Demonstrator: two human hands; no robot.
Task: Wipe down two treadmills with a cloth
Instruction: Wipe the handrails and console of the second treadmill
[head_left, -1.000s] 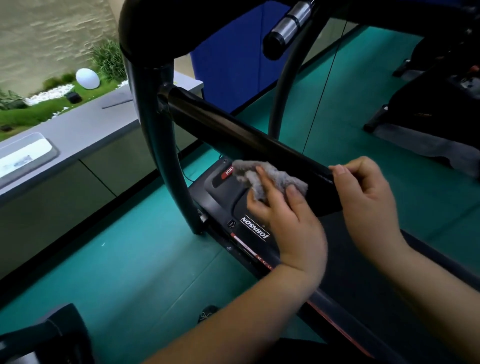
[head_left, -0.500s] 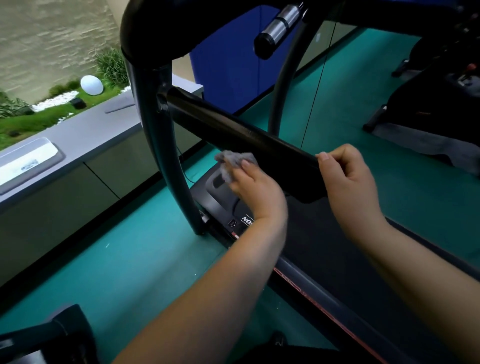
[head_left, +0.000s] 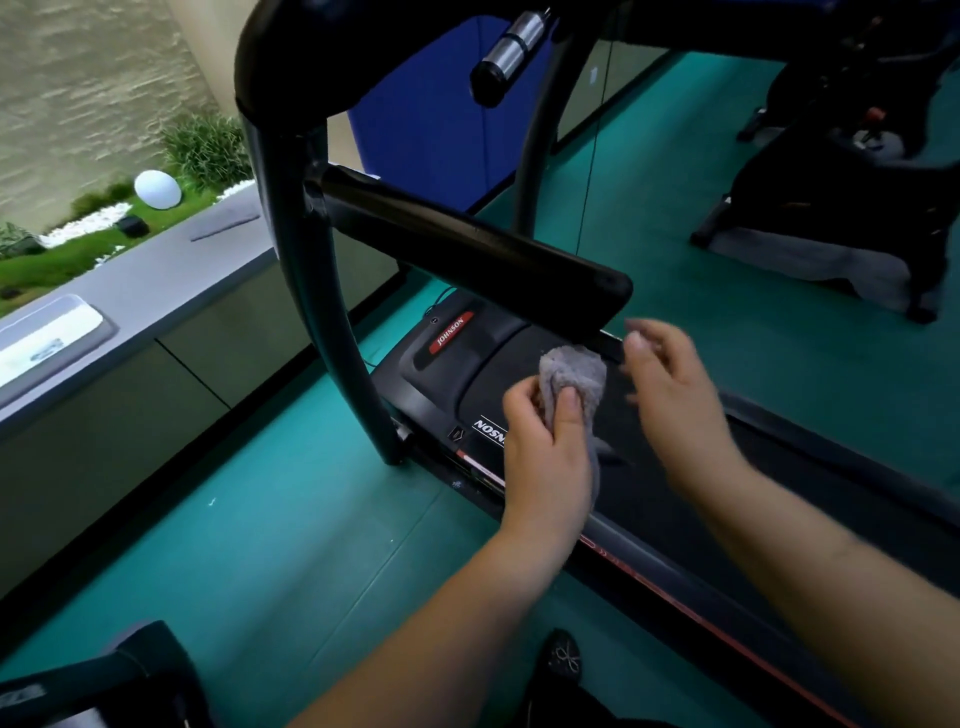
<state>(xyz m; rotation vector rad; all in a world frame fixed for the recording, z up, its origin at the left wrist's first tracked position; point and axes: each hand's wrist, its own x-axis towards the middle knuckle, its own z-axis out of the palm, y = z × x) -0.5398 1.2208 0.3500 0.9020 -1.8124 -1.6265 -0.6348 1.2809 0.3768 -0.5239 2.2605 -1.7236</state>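
Observation:
A black treadmill with a red JOHNSON badge stands on the green floor, its padded side handrail jutting toward me. My left hand is shut on a bunched grey cloth, held just below the free end of the handrail and above the motor cover. My right hand hovers to the right of the cloth, blurred, fingers apart, holding nothing and off the rail. The belt runs down to the lower right under my right forearm.
The treadmill's left upright rises beside a grey ledge under a window. A silver-tipped grip hangs above. Another black machine stands on a grey mat at the right. A dark object sits at the bottom left.
My left hand drew the cloth back along the handrail and off its free end. My right hand let go of the rail end and dropped beside the cloth.

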